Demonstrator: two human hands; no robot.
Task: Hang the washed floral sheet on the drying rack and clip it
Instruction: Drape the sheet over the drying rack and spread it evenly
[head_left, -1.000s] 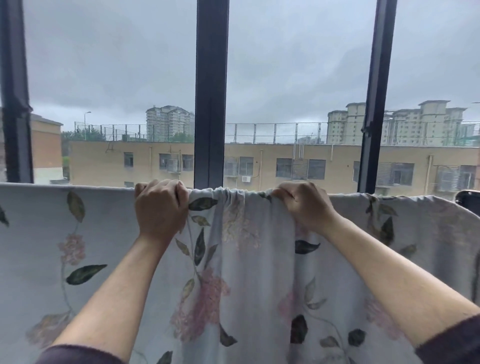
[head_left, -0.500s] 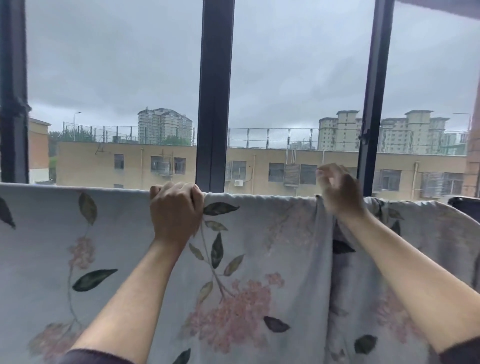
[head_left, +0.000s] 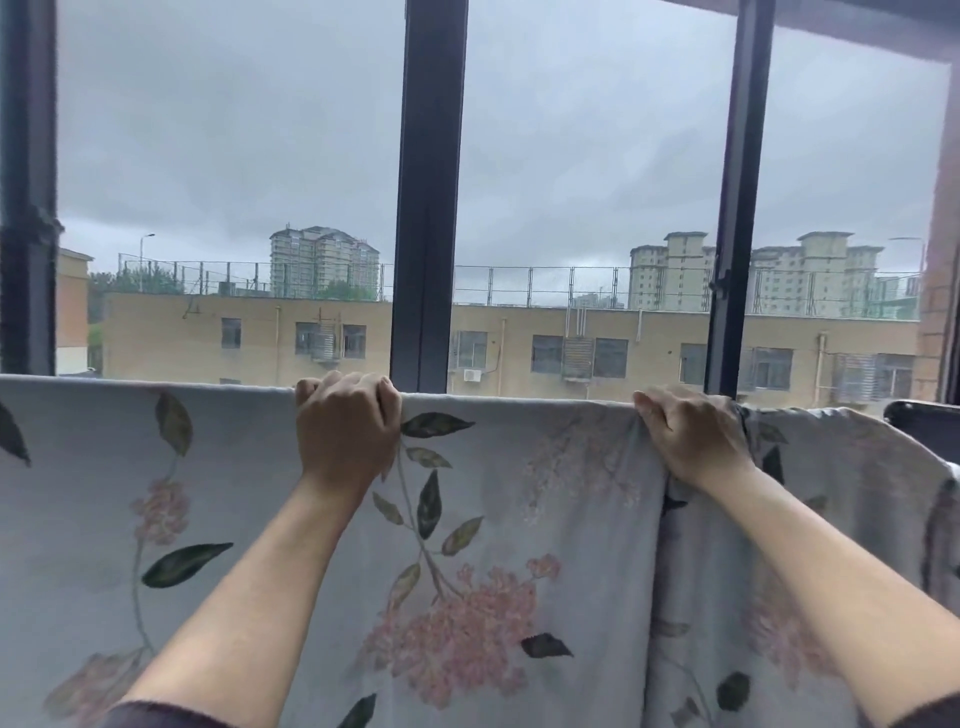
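Nearest, floral sheet (head_left: 519, 519): is hanging over the drying rack's top bar, which is lying hidden under the cloth. It is lying smooth on the left and bunching into vertical folds on the right.
Left hand (head_left: 345, 431): is gripping the sheet's top fold near its middle, with the fingers curling over the edge.
Right hand (head_left: 691, 441): is clutching the same fold just where the sheet's gathers are starting.
Step in hand: probably spreading the sheet flat along the bar.
Doing it well: the left hand should be anchoring while the right is drawing the gathers towards the sheet's right end. Damp cloth is likely dragging, so lifting it slightly is safer than tugging.
Clips: none are showing, so clipping is waiting.
Window frame (head_left: 428, 208): is standing just behind the sheet's top fold.
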